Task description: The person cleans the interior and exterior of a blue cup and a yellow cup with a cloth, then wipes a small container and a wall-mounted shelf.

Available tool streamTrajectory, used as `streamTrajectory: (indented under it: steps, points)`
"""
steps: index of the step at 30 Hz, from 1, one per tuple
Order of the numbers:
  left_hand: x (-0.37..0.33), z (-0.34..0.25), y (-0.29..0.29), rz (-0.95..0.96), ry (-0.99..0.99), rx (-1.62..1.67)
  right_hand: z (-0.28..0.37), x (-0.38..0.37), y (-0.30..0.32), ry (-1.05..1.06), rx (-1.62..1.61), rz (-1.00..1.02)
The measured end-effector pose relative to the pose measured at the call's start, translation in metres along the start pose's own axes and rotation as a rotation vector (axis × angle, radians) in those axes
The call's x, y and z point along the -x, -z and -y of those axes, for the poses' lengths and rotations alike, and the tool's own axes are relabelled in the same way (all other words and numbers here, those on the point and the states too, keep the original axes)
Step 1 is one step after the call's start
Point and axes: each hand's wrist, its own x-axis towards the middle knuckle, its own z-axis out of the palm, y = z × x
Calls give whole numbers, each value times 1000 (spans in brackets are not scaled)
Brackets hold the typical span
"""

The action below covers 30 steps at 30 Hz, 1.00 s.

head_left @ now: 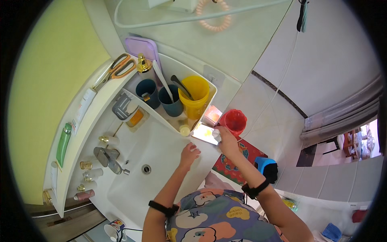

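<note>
My right hand (227,144) is closed round a small white crumpled tissue (217,136); whether it is paper or cloth I cannot tell for sure. It is at the right end of a phone (204,133) with a bright lit screen, which lies at the sink's corner; the tissue hides that end. My left hand (188,156) hangs over the sink's right side, just below the phone, its fingers loosely bent and apart with nothing in them. A small cream-capped bottle (185,130) is at the phone's left.
The white sink (133,169) has a grey faucet (108,158). A white bin (169,121) holds teal cups (170,105) and a yellow cup (196,92). Small bottles (92,174) line the sink's left side; scissors (121,66) lie on the shelf. A red bucket (234,121) stands beyond my right hand.
</note>
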Motion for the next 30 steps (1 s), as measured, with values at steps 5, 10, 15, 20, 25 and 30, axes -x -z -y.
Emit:
streamTrajectory:
  steps: [5, 10, 15, 20, 25, 30]
  points:
    - [48, -65, 50, -154, -438, -254, 24, 13, 63, 8, -201, 89]
    - [103, -171, 36, -434, -1114, -451, 88, -2, 104, 211, -320, -154]
    - [109, -229, 23, -430, -1257, -920, 132, -13, 116, 306, -417, -187]
    - [83, -246, 5, -500, -1015, -1213, 147, -23, 121, 333, -394, -94]
    - [58, -249, 3, -590, -989, -1248, 145, -31, 119, 362, -286, -44]
    - [58, -249, -4, -610, -908, -1256, 141, -35, 117, 387, -225, -86]
